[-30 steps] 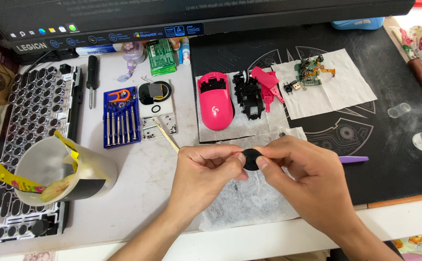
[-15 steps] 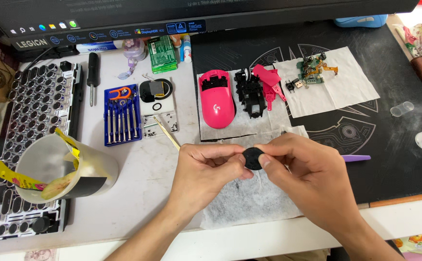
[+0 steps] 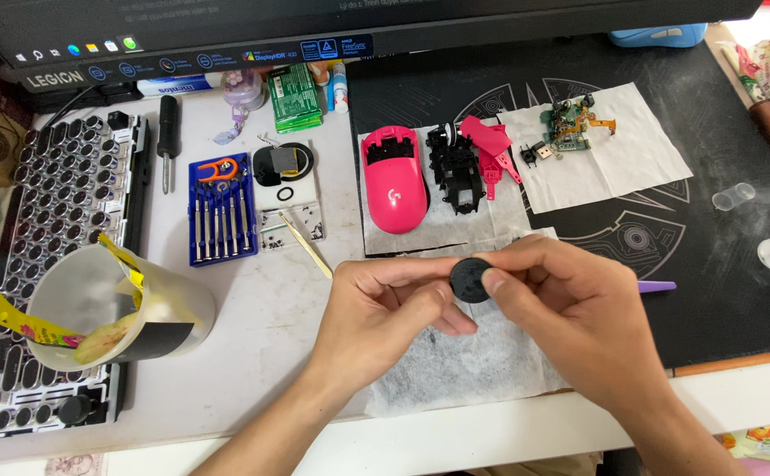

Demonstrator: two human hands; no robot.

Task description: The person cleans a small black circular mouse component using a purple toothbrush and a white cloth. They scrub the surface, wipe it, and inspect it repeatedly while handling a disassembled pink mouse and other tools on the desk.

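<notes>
Both hands meet over a stained white tissue (image 3: 473,370) at the front of the table (image 3: 253,353). Left hand (image 3: 385,313) and right hand (image 3: 579,308) are each pinched on a small round black disc (image 3: 470,280), fingertips clamped on its rim from either side, held just above the tissue. Behind it on another tissue: pink mouse shell (image 3: 394,185), black inner frame (image 3: 454,167), pink plastic pieces (image 3: 491,145). Green circuit board (image 3: 566,128) sits on a separate tissue on the black desk mat (image 3: 720,291). Left of the hands: blue screwdriver set (image 3: 219,211), loose black screwdriver (image 3: 168,137), small parts tray (image 3: 290,225), translucent cup (image 3: 112,308) with yellow wrapper, keyboard (image 3: 41,264) with caps off. Purple tool (image 3: 656,286) pokes out beside the right hand.
</notes>
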